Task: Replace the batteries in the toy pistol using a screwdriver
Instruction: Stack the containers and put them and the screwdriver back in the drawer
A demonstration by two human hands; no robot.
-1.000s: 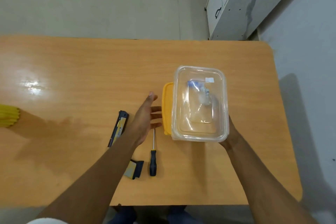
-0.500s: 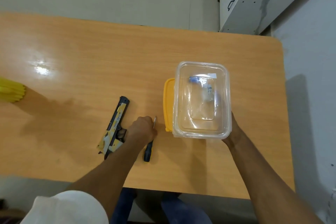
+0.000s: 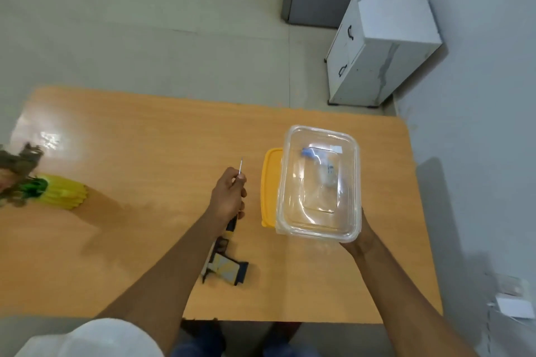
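My left hand (image 3: 229, 197) grips the screwdriver (image 3: 240, 166) in a fist, and only its thin metal shaft sticks out past my knuckles, pointing away from me. The black and yellow toy pistol (image 3: 227, 266) lies on the wooden table (image 3: 145, 139) just below that hand, partly hidden by my forearm. My right hand (image 3: 361, 240) holds a clear plastic container (image 3: 319, 182) from its near edge, with the fingers hidden beneath it. Inside the container is a small clear bag with something blue and white. A yellow lid (image 3: 269, 182) sits beside the container's left side.
A yellow pleated object with green leaves (image 3: 62, 193) lies at the table's left edge. A white cabinet (image 3: 380, 46) stands on the floor beyond the far right corner. The table's right edge runs close to the grey wall. White items (image 3: 514, 303) lie on the floor at right.
My left hand went from open above the table to a fist on the screwdriver and lifted it, shaft pointing away. The view pulled back. The container stays in my right hand.
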